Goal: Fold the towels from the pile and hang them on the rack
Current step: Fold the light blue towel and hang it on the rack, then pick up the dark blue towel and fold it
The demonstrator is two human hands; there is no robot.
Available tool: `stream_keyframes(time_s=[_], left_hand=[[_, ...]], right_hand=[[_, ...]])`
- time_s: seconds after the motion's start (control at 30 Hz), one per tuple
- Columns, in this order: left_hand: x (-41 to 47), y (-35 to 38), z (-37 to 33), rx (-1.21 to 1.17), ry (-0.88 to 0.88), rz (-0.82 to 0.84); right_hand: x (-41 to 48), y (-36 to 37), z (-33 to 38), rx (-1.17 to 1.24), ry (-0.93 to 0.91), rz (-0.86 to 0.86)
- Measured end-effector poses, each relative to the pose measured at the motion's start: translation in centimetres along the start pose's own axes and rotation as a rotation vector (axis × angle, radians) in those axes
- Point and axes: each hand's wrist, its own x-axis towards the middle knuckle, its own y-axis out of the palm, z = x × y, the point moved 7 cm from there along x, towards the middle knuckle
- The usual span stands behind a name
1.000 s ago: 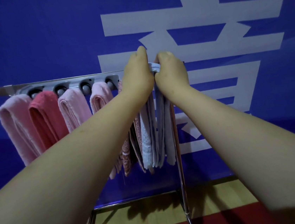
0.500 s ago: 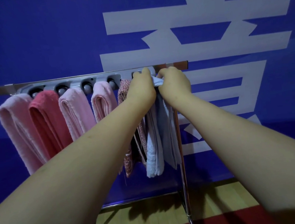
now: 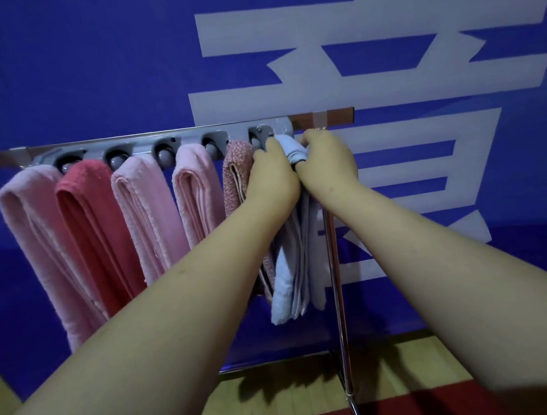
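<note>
Head view: outstretched hands (image 3: 272, 176) (image 3: 328, 163) around pale-blue towel (image 3: 288, 274)

Folded pale-blue towel (image 3: 292, 266) over rack (image 3: 168, 138), beside pink ones

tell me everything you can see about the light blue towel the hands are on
The light blue towel looks like soft terry cloth, folded into several layers that hang straight down at the right end of the rack, just left of its chrome post. Its top is bunched between the left hand and right hand, which both grip it. It hangs close beside the speckled pink towel. The lower edges hang free and uneven.
</note>
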Motion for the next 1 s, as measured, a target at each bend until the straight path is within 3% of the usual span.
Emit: stream_keyframes(time_s=[0.17,0.57,1.0], left_hand=[[-2.9,2.7,2.4,-0.019,-0.123,0.075],[-9.5,8.6,8.7,-0.268,-0.4,0.146],[-16.2,17.6,16.6,-0.321,-0.484,0.325]], right_hand=[[-2.6,1.7,-1.3,-0.059,0.088,0.081],[-9.2,8.9,-6.5,0.204,0.404,0.271],[-18.1,16.6,-11.2,0.321,0.693,0.483]])
